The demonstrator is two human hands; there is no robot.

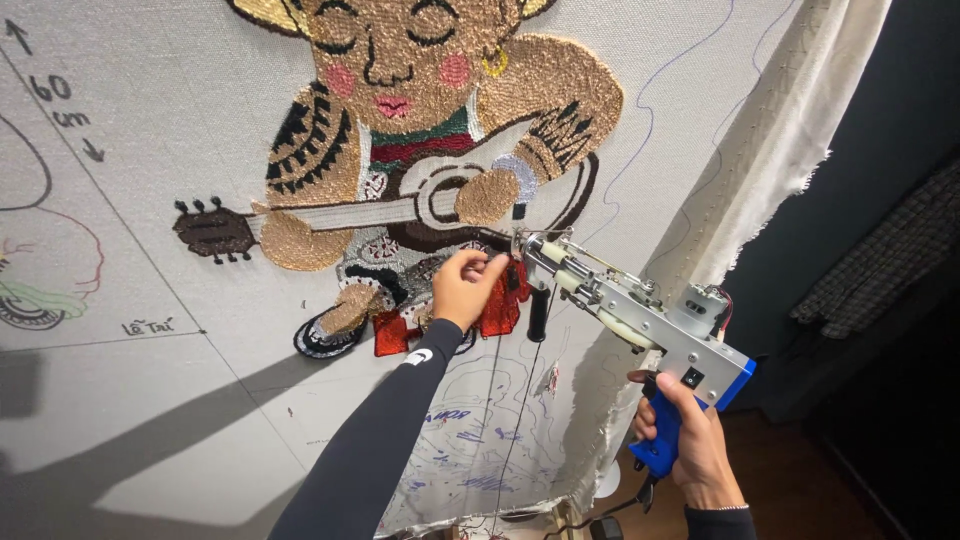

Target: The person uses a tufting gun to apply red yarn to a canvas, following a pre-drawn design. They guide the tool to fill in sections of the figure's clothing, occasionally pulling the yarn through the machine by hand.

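A stretched grey tufting cloth (180, 180) carries a tufted figure playing a guitar (420, 150) in tan, black, red and green yarn. My right hand (685, 440) grips the blue handle of a metal tufting gun (640, 310), whose needle end rests near the cloth by a red tufted patch (500, 305). My left hand (465, 285), in a black sleeve, pinches something small, apparently yarn, at the cloth right beside the gun's tip. A thin dark yarn strand (520, 400) hangs down from the gun.
The cloth's frayed right edge (790, 140) hangs over the frame. Beyond it is a dark wall and a checked fabric (880, 250). Pen sketch lines and marks cover the cloth at left and below the figure (470, 430). A wooden floor shows at bottom right.
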